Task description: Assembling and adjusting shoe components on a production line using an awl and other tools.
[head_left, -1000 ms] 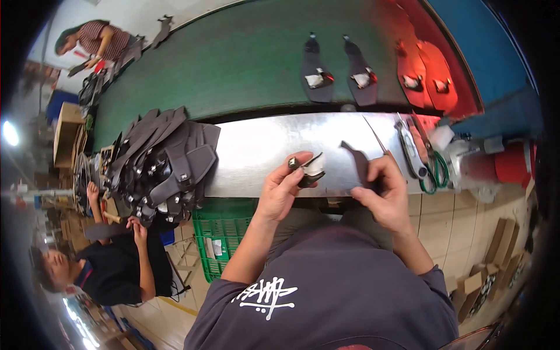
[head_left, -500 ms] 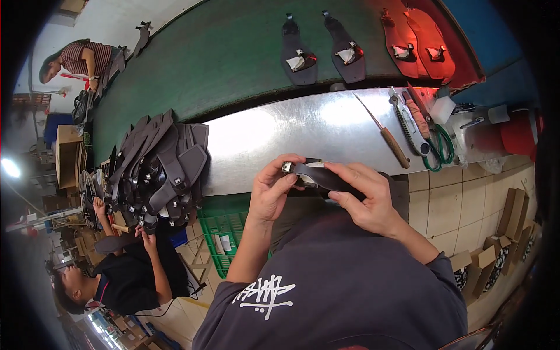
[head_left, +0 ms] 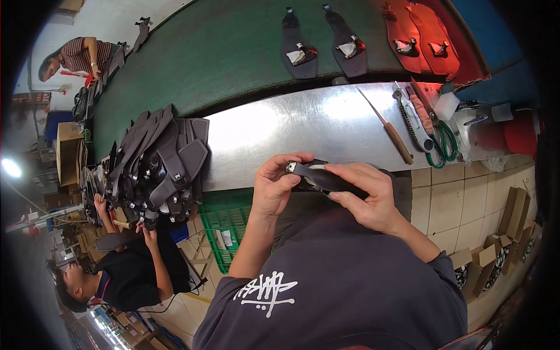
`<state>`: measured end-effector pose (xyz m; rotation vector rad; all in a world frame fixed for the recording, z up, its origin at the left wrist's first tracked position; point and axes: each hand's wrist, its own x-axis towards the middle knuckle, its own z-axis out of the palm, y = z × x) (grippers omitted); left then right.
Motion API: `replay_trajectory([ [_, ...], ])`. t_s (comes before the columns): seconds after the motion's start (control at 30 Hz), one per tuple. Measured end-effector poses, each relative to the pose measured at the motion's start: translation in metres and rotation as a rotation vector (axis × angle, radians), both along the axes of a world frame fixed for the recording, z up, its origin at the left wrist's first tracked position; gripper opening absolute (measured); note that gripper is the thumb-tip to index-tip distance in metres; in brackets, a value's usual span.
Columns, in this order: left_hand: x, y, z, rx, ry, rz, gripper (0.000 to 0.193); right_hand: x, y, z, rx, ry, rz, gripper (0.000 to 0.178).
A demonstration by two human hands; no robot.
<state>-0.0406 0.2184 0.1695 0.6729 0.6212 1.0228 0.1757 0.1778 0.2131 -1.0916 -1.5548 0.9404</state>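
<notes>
Both of my hands hold a dark sandal piece (head_left: 333, 180) in front of my body, above the near edge of the metal table. My left hand (head_left: 272, 185) pinches its left end, beside a small shiny metal fitting (head_left: 291, 167). My right hand (head_left: 368, 195) grips the other end, thumb below and fingers above. A pale patch shows along the piece's upper edge; its underside is mostly hidden. To the left lies a heap of similar dark sandal pieces (head_left: 169, 154), several with metal fittings.
Beyond the metal table (head_left: 280, 134) runs a green surface (head_left: 227, 58) with flat sandal pieces (head_left: 299, 49), two under red light. An awl (head_left: 392, 135), a cutter (head_left: 413, 122) and green-handled scissors (head_left: 445, 146) lie right. A green crate (head_left: 224, 233) stands low left, near a seated co-worker (head_left: 128, 271).
The sandal piece has tilted slightly in my hands, showing more of its dark face. Tools and table have shifted a little in the view. The striped-shirted person's arm has moved.
</notes>
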Motion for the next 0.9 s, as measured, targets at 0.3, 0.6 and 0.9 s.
replay_trajectory([
  [0.3,0.0011,0.0003,0.0013,0.014,0.005,-0.005,0.031,0.0012,-0.0003,0.0000,-0.038,0.027,0.014,0.043],
  [0.6,0.0021,0.0004,0.0037,0.024,0.019,-0.010,0.030,0.0018,-0.0017,0.0004,-0.050,0.019,0.023,0.042],
  [0.9,0.0013,0.0006,0.0039,0.135,0.107,0.019,0.033,0.0021,-0.0010,0.0063,-0.059,-0.083,0.017,0.041],
])
